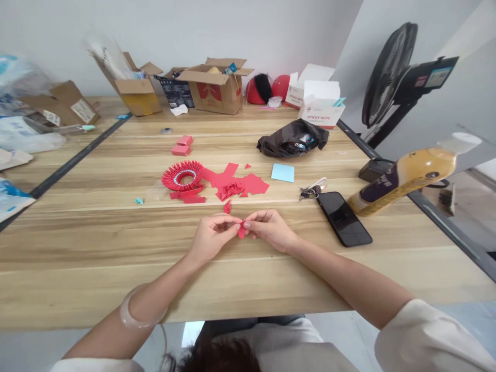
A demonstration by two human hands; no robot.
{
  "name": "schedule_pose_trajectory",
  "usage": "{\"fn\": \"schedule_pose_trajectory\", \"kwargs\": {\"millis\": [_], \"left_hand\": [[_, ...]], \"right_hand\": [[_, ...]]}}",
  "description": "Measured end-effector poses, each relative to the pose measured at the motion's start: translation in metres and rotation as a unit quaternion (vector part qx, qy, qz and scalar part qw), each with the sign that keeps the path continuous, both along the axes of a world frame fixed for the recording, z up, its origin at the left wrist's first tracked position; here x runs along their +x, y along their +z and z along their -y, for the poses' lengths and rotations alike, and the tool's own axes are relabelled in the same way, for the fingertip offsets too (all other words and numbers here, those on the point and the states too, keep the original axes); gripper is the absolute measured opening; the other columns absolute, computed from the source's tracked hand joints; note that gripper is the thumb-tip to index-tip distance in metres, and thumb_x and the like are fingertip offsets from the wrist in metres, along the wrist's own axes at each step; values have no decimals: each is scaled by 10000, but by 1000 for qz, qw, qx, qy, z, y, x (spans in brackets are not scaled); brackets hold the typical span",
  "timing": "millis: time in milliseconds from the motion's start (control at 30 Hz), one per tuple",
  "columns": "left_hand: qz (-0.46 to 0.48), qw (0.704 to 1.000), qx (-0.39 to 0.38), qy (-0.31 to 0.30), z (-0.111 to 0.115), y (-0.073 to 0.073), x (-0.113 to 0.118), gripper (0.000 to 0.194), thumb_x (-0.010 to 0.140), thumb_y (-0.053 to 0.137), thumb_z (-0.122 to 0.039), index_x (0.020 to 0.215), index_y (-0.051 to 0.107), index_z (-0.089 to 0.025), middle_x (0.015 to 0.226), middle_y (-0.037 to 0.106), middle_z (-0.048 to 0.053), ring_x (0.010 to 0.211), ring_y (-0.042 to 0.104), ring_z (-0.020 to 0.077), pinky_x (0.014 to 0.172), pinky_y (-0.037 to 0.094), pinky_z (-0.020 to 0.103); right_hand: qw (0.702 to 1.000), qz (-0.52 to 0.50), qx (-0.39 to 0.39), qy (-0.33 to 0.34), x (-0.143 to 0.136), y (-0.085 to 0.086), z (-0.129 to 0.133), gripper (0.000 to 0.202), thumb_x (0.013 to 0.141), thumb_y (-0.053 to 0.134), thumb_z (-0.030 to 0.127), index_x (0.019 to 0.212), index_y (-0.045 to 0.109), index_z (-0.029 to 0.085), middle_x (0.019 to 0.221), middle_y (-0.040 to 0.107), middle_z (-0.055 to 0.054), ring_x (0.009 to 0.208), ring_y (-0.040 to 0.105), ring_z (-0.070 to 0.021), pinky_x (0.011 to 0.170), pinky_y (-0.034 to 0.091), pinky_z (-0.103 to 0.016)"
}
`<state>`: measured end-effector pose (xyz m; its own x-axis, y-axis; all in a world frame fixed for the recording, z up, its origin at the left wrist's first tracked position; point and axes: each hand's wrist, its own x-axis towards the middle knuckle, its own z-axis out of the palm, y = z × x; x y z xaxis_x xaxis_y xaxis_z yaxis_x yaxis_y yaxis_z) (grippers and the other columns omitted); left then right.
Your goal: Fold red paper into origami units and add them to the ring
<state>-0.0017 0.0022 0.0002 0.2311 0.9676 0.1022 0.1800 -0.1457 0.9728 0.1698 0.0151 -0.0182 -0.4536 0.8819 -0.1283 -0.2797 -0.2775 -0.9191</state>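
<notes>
Both hands meet over the wooden table, pinching one small piece of red paper point(242, 231) between thumbs and fingers. My left hand point(211, 236) grips its left side and my right hand point(271, 230) its right side; the fingertips cover part of the paper. Just beyond them lies a small folded red piece point(227, 206). Farther back are a heap of folded red paper pieces point(230, 190) and flat red sheets point(256, 184). To the left of these stands a ring of folded red paper point(172, 178) with a light blue inner band, beside red paper strips point(194, 199).
Right of my hands lie a black phone point(344, 219), keys point(309, 193) and a yellow drink bottle point(406, 175). A light blue paper pad point(282, 172) and black plastic bag point(292, 140) sit farther back. Cardboard boxes point(217, 95) line the wall; a fan point(391, 75) stands at right.
</notes>
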Motion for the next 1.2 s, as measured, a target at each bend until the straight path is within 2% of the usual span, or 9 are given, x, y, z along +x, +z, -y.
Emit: {"fn": "schedule_pose_trajectory", "kwargs": {"millis": [500, 767, 967, 1100, 1200], "left_hand": [[14, 999, -32, -8, -2, -2, 0, 97, 723, 646, -192, 786, 698, -141, 722, 703, 35, 658, 625, 139, 615, 487, 218], [-6, 999, 7, -38, 0, 1, 0, 78, 739, 628, -173, 750, 700, -144, 703, 687, 28, 644, 615, 123, 595, 472, 198], [1, 999, -31, -16, 0, -1, 1, 89, 717, 650, -197, 771, 699, -147, 699, 704, 30, 633, 627, 133, 594, 481, 207], [15, 998, -56, 21, -2, -4, -1, 123, 697, 673, -225, 785, 694, -142, 710, 709, 37, 632, 633, 140, 599, 490, 217], [16, 998, -66, 7, -2, -4, -2, 125, 706, 671, -240, 782, 686, -142, 734, 710, 40, 651, 640, 143, 612, 494, 219]], "right_hand": [[999, 32, 18, -11, 1, -1, -1, 132, 651, 717, 267, 697, 712, 143, 625, 673, -30, 513, 515, -76, 512, 393, -214], [999, 32, 20, -27, 3, -1, -1, 166, 636, 732, 286, 610, 666, 136, 550, 639, -16, 497, 516, -79, 516, 397, -216], [1000, 16, 21, -16, 3, -3, -1, 248, 731, 645, 362, 639, 659, 132, 583, 630, -20, 506, 509, -79, 526, 393, -222], [998, 44, 50, -18, 2, -3, -2, 194, 715, 664, 332, 700, 671, 139, 635, 646, -18, 518, 497, -75, 522, 387, -216], [995, 67, 69, -25, 2, -2, -1, 183, 703, 672, 322, 691, 663, 139, 622, 642, -14, 517, 487, -80, 523, 386, -222]]}}
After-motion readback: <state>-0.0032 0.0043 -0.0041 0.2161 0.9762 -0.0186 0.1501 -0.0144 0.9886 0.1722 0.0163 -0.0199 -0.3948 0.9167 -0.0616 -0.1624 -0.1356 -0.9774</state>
